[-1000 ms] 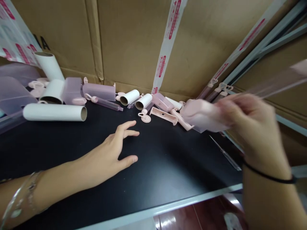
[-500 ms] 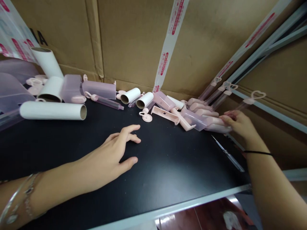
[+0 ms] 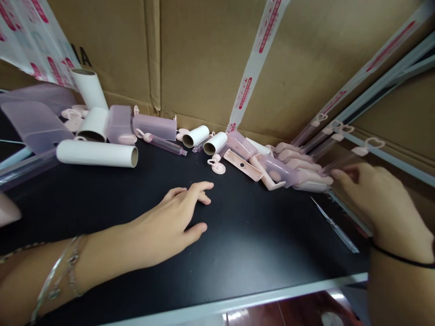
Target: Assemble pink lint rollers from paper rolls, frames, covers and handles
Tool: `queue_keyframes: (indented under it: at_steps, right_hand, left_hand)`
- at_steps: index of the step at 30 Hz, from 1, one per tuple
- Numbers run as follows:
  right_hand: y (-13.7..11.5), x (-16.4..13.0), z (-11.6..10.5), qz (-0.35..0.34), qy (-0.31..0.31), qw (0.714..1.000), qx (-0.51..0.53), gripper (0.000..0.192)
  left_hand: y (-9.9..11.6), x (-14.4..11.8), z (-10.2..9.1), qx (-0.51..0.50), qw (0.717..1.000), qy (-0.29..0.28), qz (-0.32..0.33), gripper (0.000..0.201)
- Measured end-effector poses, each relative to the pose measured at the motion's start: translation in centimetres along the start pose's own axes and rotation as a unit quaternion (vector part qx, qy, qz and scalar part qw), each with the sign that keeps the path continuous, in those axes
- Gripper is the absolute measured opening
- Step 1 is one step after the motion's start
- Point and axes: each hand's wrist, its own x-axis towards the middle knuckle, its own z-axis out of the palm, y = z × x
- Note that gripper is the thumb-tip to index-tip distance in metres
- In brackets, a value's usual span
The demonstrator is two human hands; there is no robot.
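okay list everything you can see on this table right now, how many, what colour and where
table: one, black top with pale front edge, under everything
cardboard boxes: several, brown, walling the back and right
long roll: one, white, lying at left
short rolls: two, white, back centre
translucent covers: several, pale pink, back left
pink handles: a pile, pink, back right
clear tubes with heart caps: several, leaning on the right box
left hand: flat on the table, holding nothing, bracelets at the wrist
right hand: on a clear tube at right, black band at the wrist; grip unclear
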Motion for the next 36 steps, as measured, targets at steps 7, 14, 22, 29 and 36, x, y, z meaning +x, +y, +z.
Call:
queue_keyframes:
  at_steps: [7, 14, 22, 29, 36]
  right_hand:
    - [-14.9, 3.2, -4.9, -0.255, -0.013, 0.942, 0.217, 0.028]
    - [-24.4, 8.6, -1.6, -0.234, -0.235, 0.911, 0.245, 0.051]
    - [-25.7, 9.8, -1.2, -0.19, -0.262, 0.9, 0.292, 0.085]
    - [-25.1, 1.6, -5.6, -0.393, -0.108, 0.774, 0.485, 0.11]
    - [-23.1, -1.7, -2.4, -0.265, -0.078, 0.873, 0.401, 0.032]
  left_hand:
    - [0.1, 0.1, -0.1, -0.033, 0.999, 0.009, 0.002, 0.047]
    - [0.2, 0.2, -0.4, -0.056, 0.998, 0.015, 0.012, 0.05]
    - [-0.8, 1.5, -1.0, -0.268, 0.958, 0.099, -0.015, 0.046]
    - [-0.8, 2.6, -2.0, -0.617, 0.769, 0.156, -0.057, 0.037]
    - [0.1, 2.1, -2.1, -0.606, 0.765, 0.18, -0.124, 0.031]
